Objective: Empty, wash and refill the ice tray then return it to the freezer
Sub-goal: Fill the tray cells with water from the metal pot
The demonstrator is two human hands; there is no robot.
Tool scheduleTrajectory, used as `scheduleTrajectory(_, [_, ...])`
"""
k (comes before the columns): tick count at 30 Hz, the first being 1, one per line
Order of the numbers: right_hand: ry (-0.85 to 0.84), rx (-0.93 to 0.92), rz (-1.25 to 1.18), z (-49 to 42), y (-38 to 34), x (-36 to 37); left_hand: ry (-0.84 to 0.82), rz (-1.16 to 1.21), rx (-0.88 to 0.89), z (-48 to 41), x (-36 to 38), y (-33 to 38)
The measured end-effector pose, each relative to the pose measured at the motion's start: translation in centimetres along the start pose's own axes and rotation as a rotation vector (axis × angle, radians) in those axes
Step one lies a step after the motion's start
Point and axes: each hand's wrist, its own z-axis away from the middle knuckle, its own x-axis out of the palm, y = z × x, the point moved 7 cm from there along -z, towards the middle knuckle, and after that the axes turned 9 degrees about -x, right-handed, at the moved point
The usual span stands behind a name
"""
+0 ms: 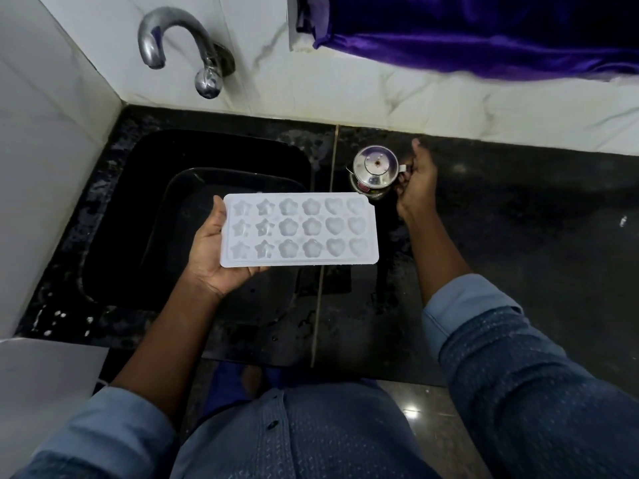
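Note:
A white ice tray (300,229) with star, flower and heart shaped cells lies flat and face up over the sink's right edge. My left hand (214,257) holds it from underneath at its left end, thumb on the rim. Just beyond the tray's far right corner a small steel lidded jug (374,169) stands on the black counter. My right hand (416,179) is wrapped around the jug's handle on its right side. Whether the cells hold water I cannot tell.
A black sink (114,216) holds a dark rectangular tray (173,216). A chrome tap (183,50) juts from the white wall at the back left. The wet black counter (518,236) stretches to the right; purple cloth (484,32) hangs at the back.

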Motion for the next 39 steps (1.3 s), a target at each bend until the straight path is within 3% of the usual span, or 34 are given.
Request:
scheduleTrajectory(10, [0.085, 0.079, 0.132, -2.1, 4.3, -2.0, 0.010, 0.071, -0.012, 0.3, -0.7, -1.0])
scheduleTrajectory(19, [0.033, 0.030, 0.217, -1.8, 4.9, -2.5, -0.011, 0.060, 0.008, 1.0, -0.8, -1.9])
scheduleTrajectory(23, [0.045, -0.094, 0.358, -1.8, 4.3, -2.9, -0.023, 0.065, 0.006, 1.3, -0.4, -2.0])
scheduleTrajectory(28, [0.228, -0.361, 0.562, 1.4, -0.1, -3.5, -0.035, 0.058, 0.006, 2.0, 0.2, -2.0])
scheduleTrajectory(31, [0.077, -0.304, 0.479, 6.5, -1.4, -2.5, -0.028, 0.052, 0.010, 2.6, 0.4, -2.1])
scheduleTrajectory(37, [-0.508, 0.398, 0.137, 17.2, -0.2, 0.4, -0.044, 0.056, 0.019, 4.1, 0.9, -2.3])
scheduleTrajectory(39, [-0.581, 0.431, 0.099, 18.9, -0.7, 1.1, -0.030, 0.056, 0.037, 4.6, 0.7, -2.5])
